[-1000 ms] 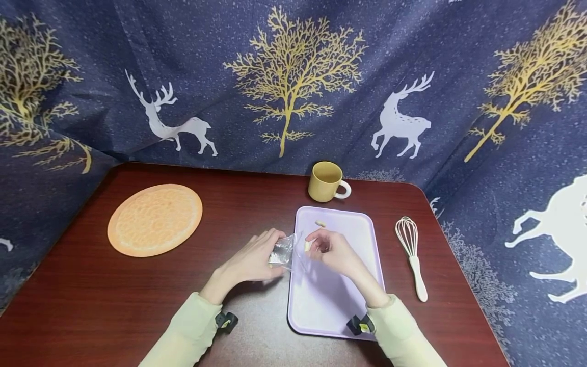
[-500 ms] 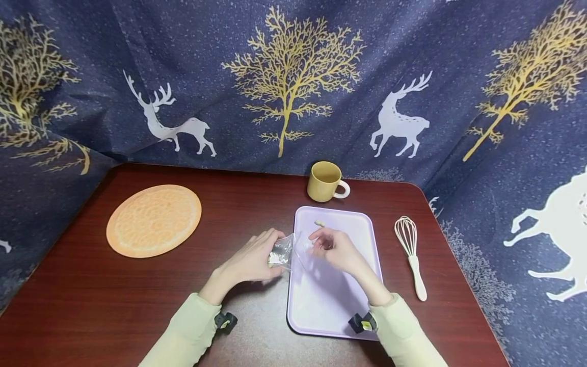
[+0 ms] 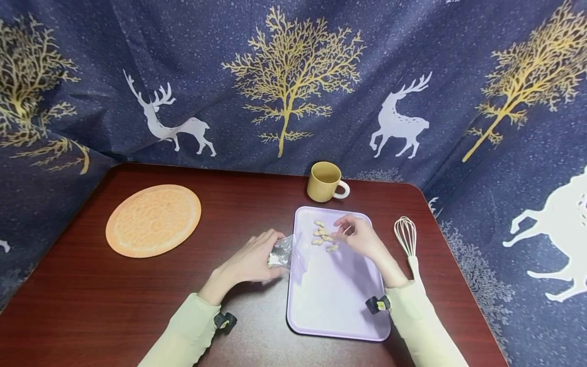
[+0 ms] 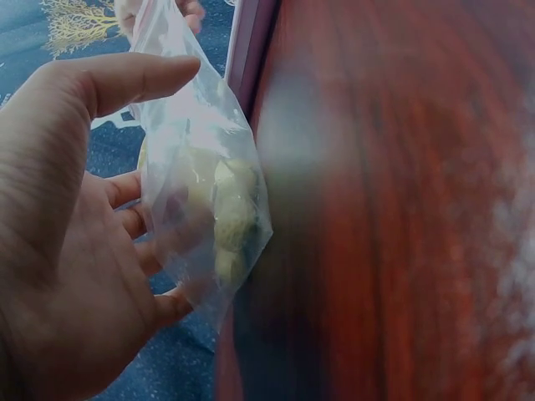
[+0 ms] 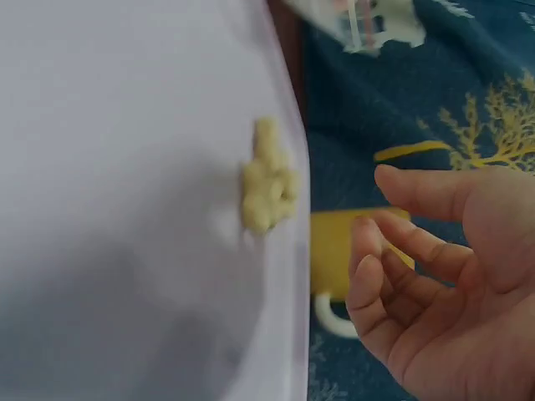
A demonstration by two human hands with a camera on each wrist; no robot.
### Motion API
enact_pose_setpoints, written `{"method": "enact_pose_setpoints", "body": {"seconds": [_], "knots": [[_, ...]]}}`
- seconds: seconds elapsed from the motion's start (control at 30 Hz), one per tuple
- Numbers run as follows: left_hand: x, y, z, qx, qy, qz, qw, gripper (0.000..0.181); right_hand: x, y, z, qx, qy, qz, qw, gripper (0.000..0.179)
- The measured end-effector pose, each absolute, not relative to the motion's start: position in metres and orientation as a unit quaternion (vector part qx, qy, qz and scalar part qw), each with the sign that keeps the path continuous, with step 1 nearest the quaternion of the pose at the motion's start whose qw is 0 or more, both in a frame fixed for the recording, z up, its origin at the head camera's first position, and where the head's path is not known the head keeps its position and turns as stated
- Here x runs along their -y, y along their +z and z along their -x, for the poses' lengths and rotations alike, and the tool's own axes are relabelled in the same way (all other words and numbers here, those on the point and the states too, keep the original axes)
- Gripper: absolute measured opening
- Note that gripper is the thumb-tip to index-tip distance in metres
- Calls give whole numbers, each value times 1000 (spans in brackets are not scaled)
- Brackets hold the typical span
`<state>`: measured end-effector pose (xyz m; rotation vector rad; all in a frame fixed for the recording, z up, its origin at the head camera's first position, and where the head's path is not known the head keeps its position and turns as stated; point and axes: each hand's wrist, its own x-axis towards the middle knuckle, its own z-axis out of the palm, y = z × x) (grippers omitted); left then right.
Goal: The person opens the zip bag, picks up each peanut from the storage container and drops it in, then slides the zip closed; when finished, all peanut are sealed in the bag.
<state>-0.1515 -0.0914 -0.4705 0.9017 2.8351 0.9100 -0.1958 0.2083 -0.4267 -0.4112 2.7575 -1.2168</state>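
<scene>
My left hand (image 3: 257, 257) grips a clear plastic bag (image 3: 281, 251) at the left edge of a lilac tray (image 3: 337, 306). In the left wrist view, peanuts in the shell (image 4: 236, 221) show through the lower part of the bag, with the thumb across its near side and the fingers behind. Several peanuts (image 3: 323, 232) lie in a loose cluster in the upper part of the tray. Just right of them hovers my right hand (image 3: 359, 237), its fingers loosely bent. In the right wrist view, nothing is visible between its thumb and fingers.
Behind the tray stands a yellow mug (image 3: 323, 183) with a white handle. A cream whisk (image 3: 407, 237) lies to the right, its handle partly behind the right forearm. On the left of the dark red table (image 3: 137, 306) is a round orange mat (image 3: 153, 220).
My right hand, pinching a peanut beside the bag one second ago, has moved right over the tray and let it go. More peanuts are now visible there. The left hand and bag stayed put.
</scene>
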Motion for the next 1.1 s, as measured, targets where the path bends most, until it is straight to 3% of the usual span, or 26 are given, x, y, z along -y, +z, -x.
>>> {"method": "enact_pose_setpoints", "body": {"seconds": [0.23, 0.5, 1.1], "knots": [[92, -468, 151, -913, 291, -284, 22, 69, -215, -438, 190, -931, -321, 160, 69, 21], [91, -466, 149, -911, 294, -288, 18, 68, -198, -448, 180, -971, -214, 85, 57, 35], [90, -469, 150, -914, 290, -282, 23, 68, -192, -451, 176, -977, -196, 71, 33, 32]]}}
